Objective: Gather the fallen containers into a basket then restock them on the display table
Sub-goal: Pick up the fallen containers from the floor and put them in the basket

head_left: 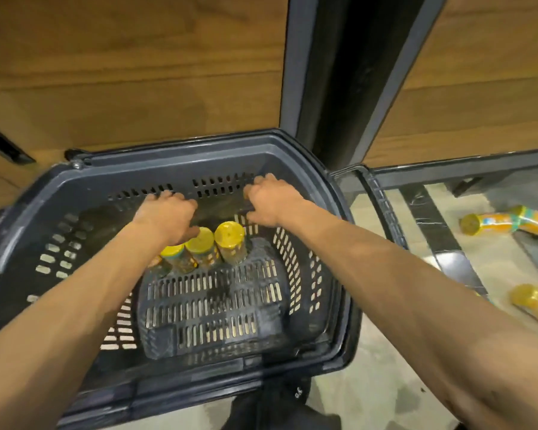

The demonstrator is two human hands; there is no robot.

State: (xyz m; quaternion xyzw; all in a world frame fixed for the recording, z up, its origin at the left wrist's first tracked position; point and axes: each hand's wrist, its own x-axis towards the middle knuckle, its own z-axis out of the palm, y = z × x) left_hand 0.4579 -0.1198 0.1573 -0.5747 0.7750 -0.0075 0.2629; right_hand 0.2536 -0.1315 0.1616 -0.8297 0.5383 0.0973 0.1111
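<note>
Three yellow-lidded containers [230, 240] are stood upright in the basket [174, 162], far end. Left hand [168, 214] and right hand [274, 201] are held apart above them; grip cannot be told. Fallen containers [491, 223] are strewn right.

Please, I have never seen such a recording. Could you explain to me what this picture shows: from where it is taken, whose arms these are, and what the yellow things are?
There is no machine here: a person wears one camera on the head, and it looks down at their own two bare arms. The left hand and the right hand reach into a dark grey shopping basket. At least three containers with yellow lids stand upright inside, near the left hand. The fingers point away from the camera, so I cannot tell whether they hold anything. On the floor to the right lie more fallen containers, not yet gathered.
</note>
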